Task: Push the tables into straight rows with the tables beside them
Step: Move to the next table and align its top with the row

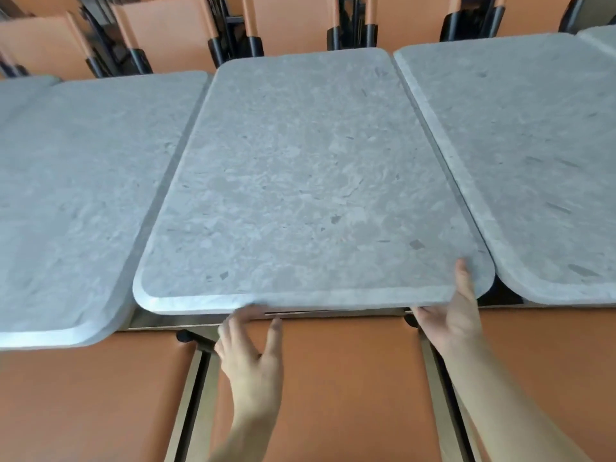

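Note:
The grey stone-look middle table [300, 181] stands between a left table [76, 195] and a right table [533, 155]. Its near edge lies farther from me than the left table's near edge, and its far edge pokes out beyond the left table's. My right hand [453, 318] grips its near right corner, thumb on top and fingers underneath. My left hand [250, 355] is at the near edge left of centre, fingers spread; the blurred fingertips touch the rim.
Orange padded seats [350, 378] with metal frames run below the tables' near edges, right under my arms. A row of orange chair backs [166, 31] with black fittings lines the far side. Another tabletop corner [600, 38] shows at the top right.

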